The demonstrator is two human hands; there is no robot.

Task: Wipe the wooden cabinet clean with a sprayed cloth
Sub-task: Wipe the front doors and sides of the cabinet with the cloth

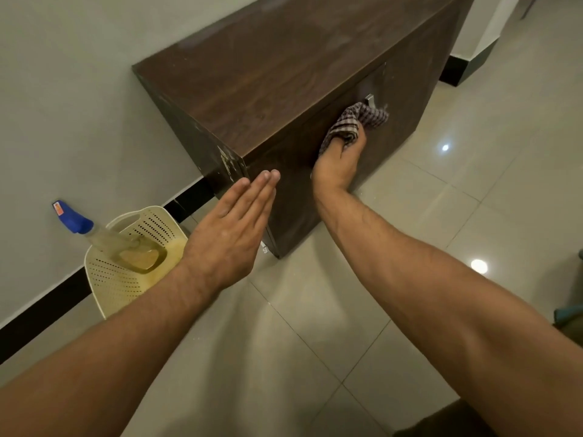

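Observation:
The dark wooden cabinet (268,77) stands against the wall, seen from above its front left corner. My right hand (337,162) holds a bunched checked cloth (353,124) and presses it on the cabinet's front face, just below a metal handle (369,100). My left hand (230,228) is flat with fingers straight and together, its fingertips touching the front face near the chipped corner (228,162). It holds nothing.
A cream perforated basket (126,279) sits on the tiled floor (315,342) left of the cabinet, with a spray bottle (104,236) with a blue top lying in it. A grey wall with black skirting runs behind. Dark objects lie at the right and bottom edges.

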